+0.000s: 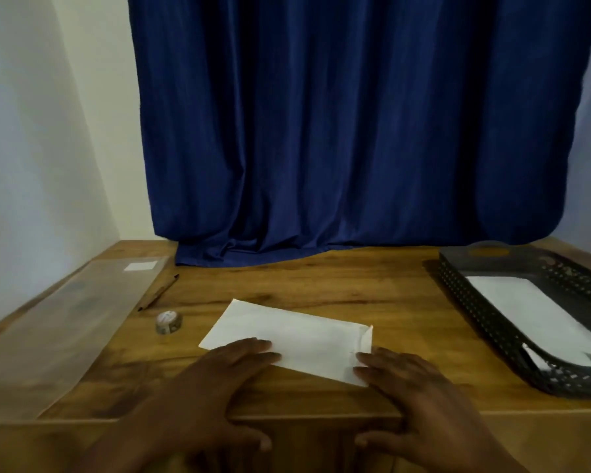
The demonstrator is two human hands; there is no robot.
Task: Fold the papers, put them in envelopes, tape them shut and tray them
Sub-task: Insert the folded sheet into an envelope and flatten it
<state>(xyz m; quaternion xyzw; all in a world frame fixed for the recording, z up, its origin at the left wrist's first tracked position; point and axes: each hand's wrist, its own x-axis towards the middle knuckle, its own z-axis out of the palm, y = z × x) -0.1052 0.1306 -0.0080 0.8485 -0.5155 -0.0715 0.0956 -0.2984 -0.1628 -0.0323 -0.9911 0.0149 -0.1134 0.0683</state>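
A white envelope [297, 336] lies flat near the front middle of the wooden table [355, 288], its flap end at the right. My left hand [215, 387] rests with straight fingers on the envelope's near left corner. The straight fingertips of my right hand [420, 401] touch its near right corner by the flap. A small roll of tape [168, 322] sits to the left of the envelope. At the right stands a black perforated tray [492, 322] with a white envelope [533, 312] lying inside it.
A pen [157, 292] lies beyond the tape roll. A clear plastic sleeve [69, 322] stretches along the table's left side. A dark blue curtain [355, 131] hangs behind the table, its hem on the tabletop. White walls stand to the left.
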